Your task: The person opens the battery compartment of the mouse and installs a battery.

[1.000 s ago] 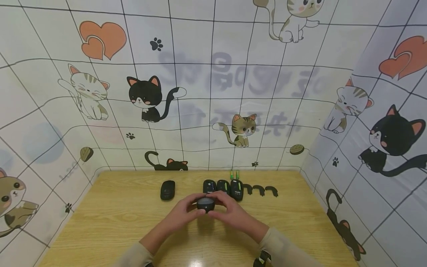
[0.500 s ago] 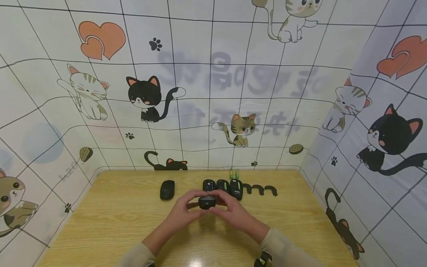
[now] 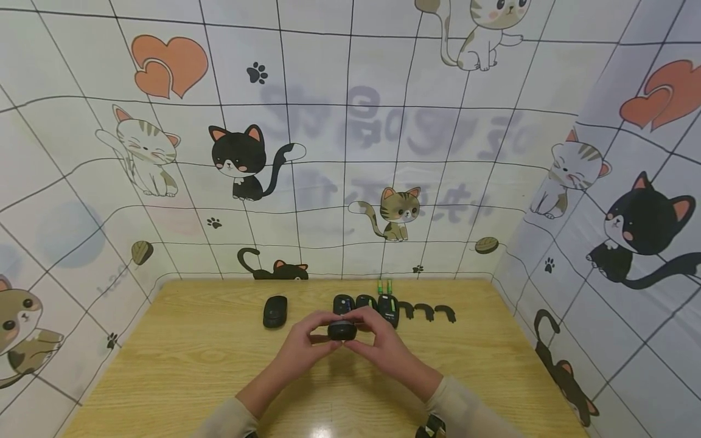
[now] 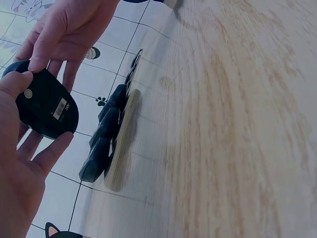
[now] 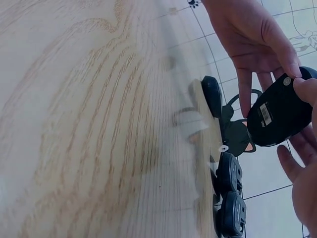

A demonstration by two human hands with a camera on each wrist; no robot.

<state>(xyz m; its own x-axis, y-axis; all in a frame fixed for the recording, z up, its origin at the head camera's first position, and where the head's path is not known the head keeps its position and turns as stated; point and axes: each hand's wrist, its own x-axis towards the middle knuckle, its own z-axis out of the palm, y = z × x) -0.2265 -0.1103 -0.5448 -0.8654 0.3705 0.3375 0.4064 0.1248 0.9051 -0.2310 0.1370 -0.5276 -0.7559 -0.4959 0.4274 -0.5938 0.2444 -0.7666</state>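
A black computer mouse [image 3: 342,330] is held above the table between both hands. Its flat underside, with a barcode label and a round pale spot, shows in the left wrist view [image 4: 47,101]. My left hand [image 3: 306,345] grips one end, its thumb on the underside. My right hand [image 3: 383,344] grips the other end in the same way, thumb against the bottom face. Behind the hands stand three more black mice [image 3: 388,310] in a row, at least two with green batteries showing in them. The right hand partly covers this row.
Several black things lie about: a single mouse [image 3: 275,312] at the left, and three curved covers [image 3: 425,312] at the right of the row. Two green batteries [image 3: 385,286] lie at the wooden table's [image 3: 191,365] back edge, before a cat-patterned cloth wall [image 3: 328,231].
Both hands have tilted the held mouse, so its grey top has turned out of sight and its dark edge faces the head camera. It has shifted slightly up and to the right.
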